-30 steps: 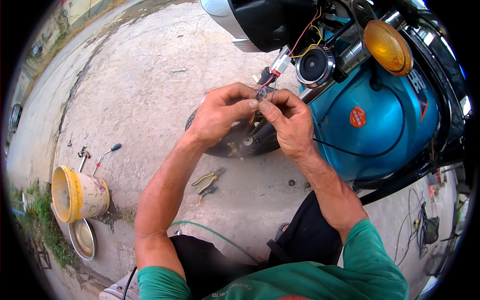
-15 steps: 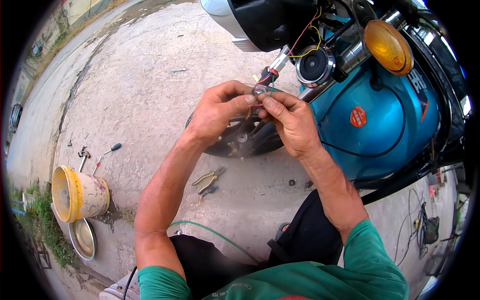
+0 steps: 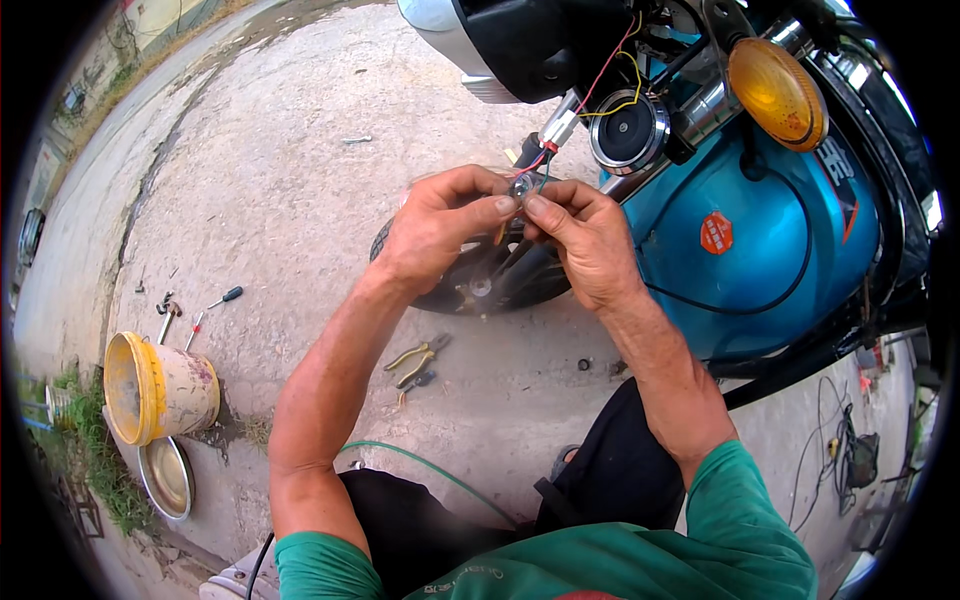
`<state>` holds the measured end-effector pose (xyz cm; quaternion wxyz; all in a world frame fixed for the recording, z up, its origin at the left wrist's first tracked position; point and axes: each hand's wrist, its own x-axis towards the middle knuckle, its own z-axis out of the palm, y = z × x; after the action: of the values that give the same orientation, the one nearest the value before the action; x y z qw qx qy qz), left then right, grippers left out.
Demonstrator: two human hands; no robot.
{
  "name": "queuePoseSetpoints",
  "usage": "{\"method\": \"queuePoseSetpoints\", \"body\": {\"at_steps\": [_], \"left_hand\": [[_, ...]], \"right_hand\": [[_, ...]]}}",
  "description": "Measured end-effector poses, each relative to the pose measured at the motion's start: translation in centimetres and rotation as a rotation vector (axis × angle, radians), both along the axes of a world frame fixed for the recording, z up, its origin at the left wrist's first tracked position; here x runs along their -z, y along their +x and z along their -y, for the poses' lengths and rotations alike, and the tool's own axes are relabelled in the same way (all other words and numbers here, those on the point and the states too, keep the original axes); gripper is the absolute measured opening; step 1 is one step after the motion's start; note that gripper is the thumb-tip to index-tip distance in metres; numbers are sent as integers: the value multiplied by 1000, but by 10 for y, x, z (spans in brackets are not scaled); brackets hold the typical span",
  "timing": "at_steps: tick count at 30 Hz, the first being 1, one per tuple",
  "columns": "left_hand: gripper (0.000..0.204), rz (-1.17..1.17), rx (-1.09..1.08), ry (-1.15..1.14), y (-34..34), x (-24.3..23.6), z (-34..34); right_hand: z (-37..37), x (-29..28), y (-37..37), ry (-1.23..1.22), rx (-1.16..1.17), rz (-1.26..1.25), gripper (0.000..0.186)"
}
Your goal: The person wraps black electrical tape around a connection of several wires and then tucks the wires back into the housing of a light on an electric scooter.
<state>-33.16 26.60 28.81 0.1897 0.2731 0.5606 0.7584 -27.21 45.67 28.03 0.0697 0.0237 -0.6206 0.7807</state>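
Observation:
In front of the motorcycle's wheel (image 3: 500, 285) my two hands meet, fingertips close together. My left hand (image 3: 440, 215) is closed in a pinch, thumb against the fingers, on thin coloured wires (image 3: 531, 166). Pinched in the same way, my right hand (image 3: 585, 235) holds the wires from the other side. A small shiny, glassy piece (image 3: 520, 186) shows between the fingertips; its kind is too small to tell. The wires lead up to a pale sleeve (image 3: 560, 122) below the black headlight housing (image 3: 535, 45). The fingers hide the wire ends.
Right of my hands stand a round black horn (image 3: 628, 130), an orange turn signal (image 3: 778, 95) and the blue tank (image 3: 770, 240). Pliers (image 3: 418, 360) lie on the concrete below. A paint-stained bucket (image 3: 185, 390), hammer (image 3: 169, 318) and screwdriver (image 3: 228, 296) are at left. A green hose (image 3: 430, 465) crosses near my legs.
My fingertips have shifted slightly, and the small shiny piece between them shows more plainly. Both hands keep their pinch at nearly the same place.

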Motion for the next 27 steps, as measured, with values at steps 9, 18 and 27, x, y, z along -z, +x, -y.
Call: {"method": "queuePoseSetpoints", "body": {"at_steps": [9, 18, 27], "left_hand": [[18, -19, -42, -10, 1, 1, -2], [17, 35, -34, 54, 3, -1, 0], [17, 0, -63, 36, -1, 3, 2]], "right_hand": [[2, -8, 3, -128, -30, 49, 20], [-2, -9, -1, -257, -148, 130, 18], [0, -3, -2, -329, -212, 153, 17]]}}
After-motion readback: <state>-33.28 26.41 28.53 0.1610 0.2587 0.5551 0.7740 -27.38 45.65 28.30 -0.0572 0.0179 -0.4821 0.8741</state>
